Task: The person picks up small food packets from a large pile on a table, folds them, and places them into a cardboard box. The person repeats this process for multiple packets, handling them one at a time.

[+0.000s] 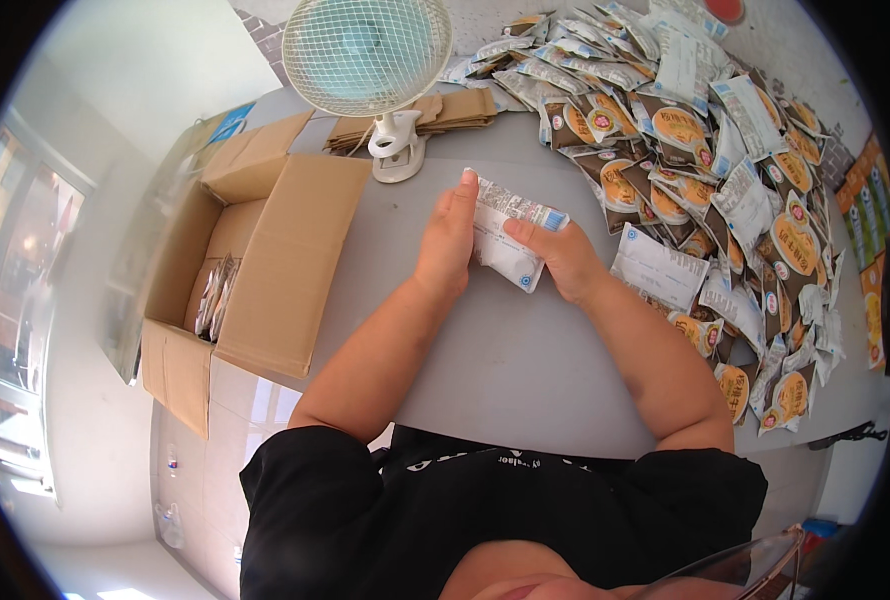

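A sealed plastic food packet (pixel 506 244), its white printed back facing up, is held between my two hands over the grey table (pixel 482 367). My left hand (pixel 451 225) grips its left edge, thumb upward. My right hand (pixel 561 251) holds its right side, with the thumb lying across the packet. On the right a large heap of brown-and-white packets (pixel 677 127) spreads over the table; one white-backed packet (pixel 658 268) lies at the heap's near edge, close to my right wrist. At the left stands an open cardboard box (pixel 287 262) with several packets (pixel 217 296) upright inside.
A small fan (pixel 367 56) with a white clip base (pixel 398 159) stands at the table's far side. Behind it lie flattened cardboard pieces (pixel 456 109). Colourful printed cartons (pixel 869 217) are at the far right. A plastic bottle (pixel 172 461) is on the tiled floor at the lower left.
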`<state>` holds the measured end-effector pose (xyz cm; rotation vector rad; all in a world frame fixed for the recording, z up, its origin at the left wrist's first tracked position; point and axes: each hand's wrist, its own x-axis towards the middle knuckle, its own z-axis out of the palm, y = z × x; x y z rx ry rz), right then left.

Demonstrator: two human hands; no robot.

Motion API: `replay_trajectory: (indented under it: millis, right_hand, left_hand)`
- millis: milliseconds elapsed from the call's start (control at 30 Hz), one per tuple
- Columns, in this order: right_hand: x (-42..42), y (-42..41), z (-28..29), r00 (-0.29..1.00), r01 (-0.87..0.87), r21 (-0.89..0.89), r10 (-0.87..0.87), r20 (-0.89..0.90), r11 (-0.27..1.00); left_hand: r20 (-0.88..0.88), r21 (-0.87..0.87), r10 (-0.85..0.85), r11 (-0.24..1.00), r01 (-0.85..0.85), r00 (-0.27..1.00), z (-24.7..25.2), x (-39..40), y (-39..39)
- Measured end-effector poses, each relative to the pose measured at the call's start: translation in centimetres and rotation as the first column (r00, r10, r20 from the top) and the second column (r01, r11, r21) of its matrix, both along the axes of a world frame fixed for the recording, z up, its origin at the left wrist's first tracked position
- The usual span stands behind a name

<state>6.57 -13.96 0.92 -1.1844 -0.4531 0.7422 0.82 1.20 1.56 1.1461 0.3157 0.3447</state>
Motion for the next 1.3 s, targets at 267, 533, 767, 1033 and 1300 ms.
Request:
replay_trajectory:
  millis: [267,533,767,1033,1300]
  right_hand:
    - [0.9,0.2,0.0,0.835,0.455,0.194,-0.492,0.245,0.869]
    - [-0.8,-0.2,0.3,0.051,0.472,0.018,-0.047,0.998,0.881]
    - [0.3,-0.1,-0.4,0.169,0.435,0.212,-0.311,0.935,0.875]
    - [0.7,-0.2,-0.5,0.648,0.504,-0.098,-0.301,0.7,0.858]
    - [0.1,-0.1,-0.4,0.814,0.424,-0.135,-0.311,0.49,0.896]
  left_hand:
    - [0.182,0.45,-0.004,0.889,-0.08,0.983,-1.3,-0.2,0.5]
    - [0.227,0.081,-0.286,0.958,0.275,0.931,0.7,-1.4,-1.1]
    - [0.101,-0.266,-0.205,0.937,0.225,0.973,0.3,-0.5,-0.3]
    - [0.081,0.068,-0.312,0.949,0.307,0.947,-1.3,-0.1,-1.3]
    - [0.032,0.495,-0.195,0.855,0.154,0.98,-0.9,-0.9,-2.0]
